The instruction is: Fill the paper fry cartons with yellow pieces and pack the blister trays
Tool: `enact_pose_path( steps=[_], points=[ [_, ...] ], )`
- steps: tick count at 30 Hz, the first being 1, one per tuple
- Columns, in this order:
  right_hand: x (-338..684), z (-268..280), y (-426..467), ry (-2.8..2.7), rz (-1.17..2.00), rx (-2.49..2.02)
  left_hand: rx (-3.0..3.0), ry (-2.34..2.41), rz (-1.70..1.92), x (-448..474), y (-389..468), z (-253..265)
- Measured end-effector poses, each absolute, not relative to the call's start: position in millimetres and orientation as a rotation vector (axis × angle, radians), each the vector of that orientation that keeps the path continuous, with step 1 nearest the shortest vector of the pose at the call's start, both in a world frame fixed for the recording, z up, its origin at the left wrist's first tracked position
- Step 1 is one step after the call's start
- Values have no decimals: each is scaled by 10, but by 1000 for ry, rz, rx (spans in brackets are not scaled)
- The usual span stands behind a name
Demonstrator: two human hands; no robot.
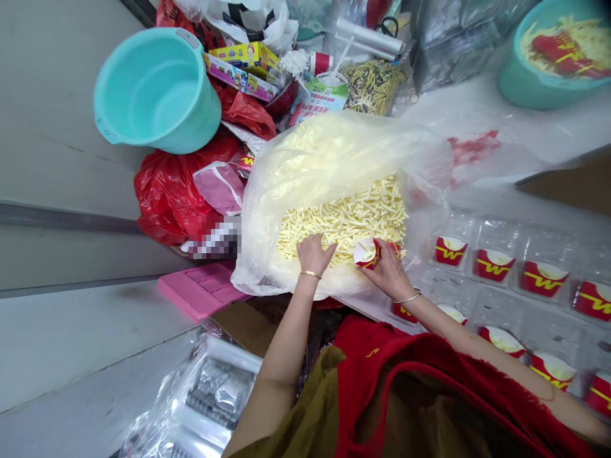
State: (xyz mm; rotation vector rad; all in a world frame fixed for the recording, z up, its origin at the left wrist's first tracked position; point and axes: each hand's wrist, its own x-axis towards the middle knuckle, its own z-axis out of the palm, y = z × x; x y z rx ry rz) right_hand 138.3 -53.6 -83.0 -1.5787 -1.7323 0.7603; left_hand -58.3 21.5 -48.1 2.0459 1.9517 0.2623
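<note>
A large clear plastic bag lies open, full of loose pale yellow fry-shaped pieces. Over the near left side of the pile is my left hand, its thumb held apart from the fingers; the fingertips dip toward the pieces and are partly hidden. My right hand grips a small red-and-white fries carton with yellow marks, tilted with its mouth toward the left hand. Something pale shows inside the carton.
To the right, clear plastic trays hold several red cartons. An upright teal tub with pieces and red cartons stands at the far right. Another teal tub sits left, above a red bag. A pink board lies nearer me.
</note>
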Motion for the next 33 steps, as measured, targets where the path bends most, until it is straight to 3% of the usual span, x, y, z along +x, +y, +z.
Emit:
enact_pose_path(
  steps=[3, 6, 10, 16, 20, 26, 33],
  points=[
    [1403, -819, -539, -1740, 786, -1577, 1972, 1969, 160, -652, 304, -635],
    [1407, -799, -537, -1728, 820, -1575, 1624, 1891, 401, -716, 327, -625],
    [1375, -780, -511, -1742, 838, -1578, 1053, 1573, 701, -796, 305, -390],
    [1228, -735, -423, -1780, 826, -1571, 717, 1211, 709, -704, 193, -63],
    [1117, -694, -373, -1813, 820, -1485, 904, 1256, 589, -557, 151, -90],
    [1109, -691, -382, -1862, 754, -1477, 1714, 1483, 290, -457, 115, -80],
    [1223, -757, -443, -1868, 760, -1442, 2056, 1587, 213, -110, -7, -152]
  ],
)
